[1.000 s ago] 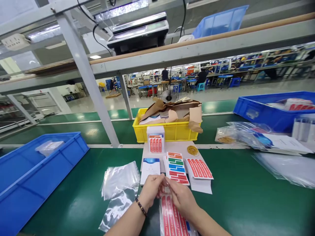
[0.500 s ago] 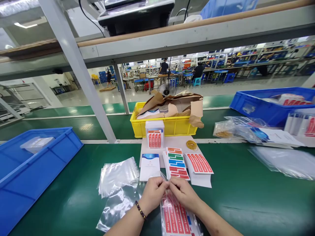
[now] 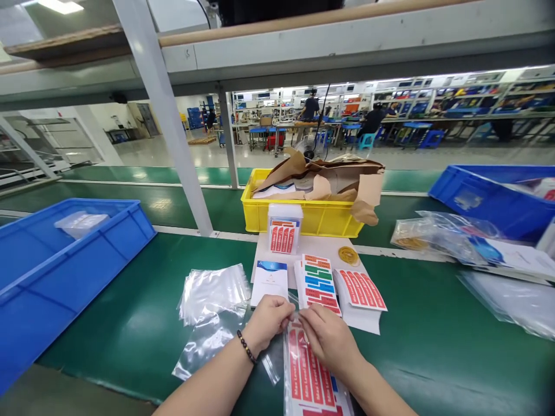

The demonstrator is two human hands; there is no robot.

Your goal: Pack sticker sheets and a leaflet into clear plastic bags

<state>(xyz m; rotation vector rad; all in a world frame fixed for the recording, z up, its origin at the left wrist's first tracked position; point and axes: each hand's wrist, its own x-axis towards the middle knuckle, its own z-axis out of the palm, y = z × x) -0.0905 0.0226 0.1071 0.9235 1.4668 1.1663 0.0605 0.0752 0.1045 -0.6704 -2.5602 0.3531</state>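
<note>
A clear zip-lock bag [image 3: 299, 398] holding red-and-white label sheets lies close to me on the green work surface. My left hand [image 3: 272, 319] is closed, its thumb and fingers pinching the bag's top left corner. My right hand [image 3: 330, 334] pinches the top edge beside it, its fingers partly covering the labels. Just beyond my hands stand a stack of white booklets [image 3: 269, 283], a stack of multicoloured label sheets [image 3: 321, 280] and a stack of red label sheets [image 3: 362, 289]. Empty clear bags [image 3: 212, 294] lie in a loose pile left of my left hand.
A yellow bin [image 3: 303, 219] with brown paper stands behind a clear box of labels [image 3: 284, 231] and some rubber bands [image 3: 348, 255]. Blue bins stand left [image 3: 87, 254] and right [image 3: 489, 196]. A metal post [image 3: 173, 127] rises at left, under an overhead shelf beam.
My view has shifted, so the scene sits a little differently. My two hands have drawn slightly apart along the bag's top edge, and more of its labels show.
</note>
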